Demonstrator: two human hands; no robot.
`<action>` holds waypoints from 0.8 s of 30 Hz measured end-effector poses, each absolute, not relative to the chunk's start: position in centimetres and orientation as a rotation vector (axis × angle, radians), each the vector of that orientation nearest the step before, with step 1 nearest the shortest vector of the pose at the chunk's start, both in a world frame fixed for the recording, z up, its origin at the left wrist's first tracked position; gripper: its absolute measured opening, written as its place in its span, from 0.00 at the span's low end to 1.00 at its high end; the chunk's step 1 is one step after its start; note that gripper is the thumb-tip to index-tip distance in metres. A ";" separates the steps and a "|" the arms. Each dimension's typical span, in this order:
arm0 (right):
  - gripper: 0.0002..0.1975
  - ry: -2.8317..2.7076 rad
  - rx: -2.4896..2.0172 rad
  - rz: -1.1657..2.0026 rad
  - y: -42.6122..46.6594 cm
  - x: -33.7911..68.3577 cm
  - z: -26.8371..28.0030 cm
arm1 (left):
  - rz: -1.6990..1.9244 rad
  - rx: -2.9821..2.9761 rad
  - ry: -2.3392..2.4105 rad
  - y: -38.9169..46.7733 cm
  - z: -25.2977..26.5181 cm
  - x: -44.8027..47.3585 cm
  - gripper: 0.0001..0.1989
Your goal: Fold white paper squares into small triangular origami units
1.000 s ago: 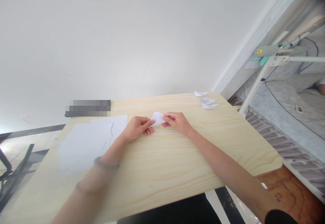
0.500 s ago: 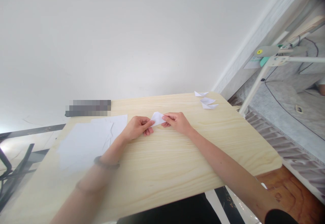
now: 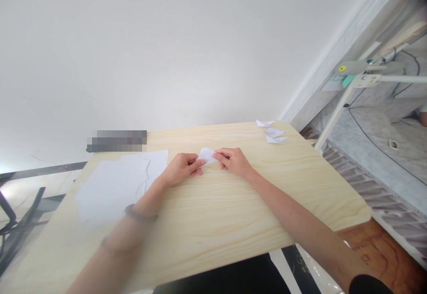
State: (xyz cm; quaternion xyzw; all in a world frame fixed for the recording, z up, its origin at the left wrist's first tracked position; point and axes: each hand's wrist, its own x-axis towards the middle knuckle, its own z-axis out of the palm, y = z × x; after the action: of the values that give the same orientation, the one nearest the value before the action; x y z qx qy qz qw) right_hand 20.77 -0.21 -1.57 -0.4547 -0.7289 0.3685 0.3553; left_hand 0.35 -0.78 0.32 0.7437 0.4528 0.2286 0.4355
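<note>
A small folded piece of white paper [image 3: 207, 155] is held just above the light wooden table [image 3: 216, 214], near its middle. My left hand [image 3: 182, 168] pinches its left edge between thumb and fingers. From the right, my right hand [image 3: 233, 160] pinches the other edge. Both hands rest low over the tabletop, close together. A dark band sits on my left wrist.
Flat white paper sheets [image 3: 116, 180] lie on the table's left part. Three small folded paper pieces [image 3: 271, 132] sit at the far right corner. A blurred dark object [image 3: 116, 140] lies at the far left edge. A white wall stands behind; a lamp arm [image 3: 353, 78] and bed are to the right.
The hands have shifted only slightly on the folded paper; its visible part looks a little smaller. Nothing else on the table moved.
</note>
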 end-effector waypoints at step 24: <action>0.18 -1.909 -1.189 0.827 -0.1 20.8 -1.6 | 0.526 1.856 1.084 -0.9 0.5 0.4 0.20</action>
State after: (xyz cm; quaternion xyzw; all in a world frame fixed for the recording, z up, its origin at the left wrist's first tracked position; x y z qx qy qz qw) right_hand 20.83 -0.13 -1.57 -0.4621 -0.7420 0.3215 0.3642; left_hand 0.40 -0.88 0.47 0.7500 0.4381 0.2123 0.4477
